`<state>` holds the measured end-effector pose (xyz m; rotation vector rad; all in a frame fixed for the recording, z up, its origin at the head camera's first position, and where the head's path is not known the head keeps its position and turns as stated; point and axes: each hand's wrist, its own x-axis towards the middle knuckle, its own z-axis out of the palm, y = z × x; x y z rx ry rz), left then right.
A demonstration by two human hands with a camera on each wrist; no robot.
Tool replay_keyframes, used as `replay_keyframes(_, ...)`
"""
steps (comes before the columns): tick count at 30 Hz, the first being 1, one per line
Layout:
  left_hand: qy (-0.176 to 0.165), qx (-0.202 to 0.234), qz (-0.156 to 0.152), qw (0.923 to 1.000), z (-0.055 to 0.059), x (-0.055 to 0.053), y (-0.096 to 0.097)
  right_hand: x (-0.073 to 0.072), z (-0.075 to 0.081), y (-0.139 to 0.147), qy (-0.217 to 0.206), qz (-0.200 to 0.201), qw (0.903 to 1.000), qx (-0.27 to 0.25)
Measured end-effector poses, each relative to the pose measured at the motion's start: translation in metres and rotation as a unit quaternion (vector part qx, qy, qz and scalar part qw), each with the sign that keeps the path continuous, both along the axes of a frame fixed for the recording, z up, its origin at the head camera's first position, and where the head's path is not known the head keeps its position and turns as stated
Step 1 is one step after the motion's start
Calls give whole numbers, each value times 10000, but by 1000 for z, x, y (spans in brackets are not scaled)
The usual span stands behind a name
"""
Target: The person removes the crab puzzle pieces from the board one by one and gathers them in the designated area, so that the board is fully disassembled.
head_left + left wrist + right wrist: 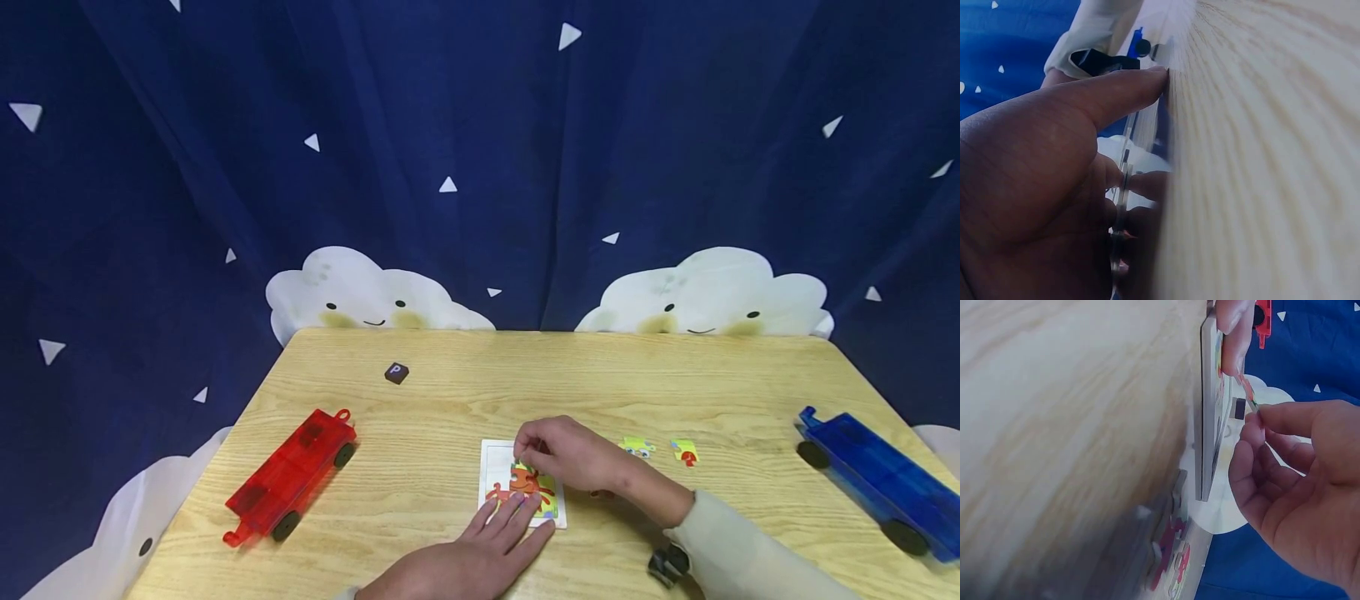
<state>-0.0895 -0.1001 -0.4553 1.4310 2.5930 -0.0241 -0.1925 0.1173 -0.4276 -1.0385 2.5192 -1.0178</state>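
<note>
A white-framed puzzle board (491, 457) lies on the table in the head view, partly filled with pieces of an orange and yellow-green picture. My left hand (480, 557) rests its outstretched fingers on the board's lower part. Above the board, my right hand (566, 454) pinches a small puzzle piece (1249, 394) between thumb and fingertips. In the right wrist view this piece is tilted, close to the left fingertips at the board. The right hand covers the board's upper right side in the head view.
Loose puzzle pieces (637, 447) lie right of the board, another yellow-red piece (684, 452) beside them. A red toy wagon (288, 475) stands at left, a blue one (877, 475) at right. A dark tile marked P (397, 372) lies toward the back. Behind hangs a blue curtain (510, 167).
</note>
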Motion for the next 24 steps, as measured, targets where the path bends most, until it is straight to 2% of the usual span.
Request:
replay_keyframes(6, 85, -74, -19, 9999, 0, 0, 1, -1, 1, 1, 68, -110, 9999, 39)
replay_keyframes(12, -130, -62, 29, 9999, 2, 0, 1, -3, 8, 10, 193, -259, 9995, -55)
replay_keyframes(16, 189, -90, -35, 9998, 1, 1, 0, -4, 12, 20, 169, -316, 9993, -62)
replay_keyframes(24, 372, -2, -67, 9993, 1, 2, 0, -5, 19, 48, 66, -175, 9998, 77)
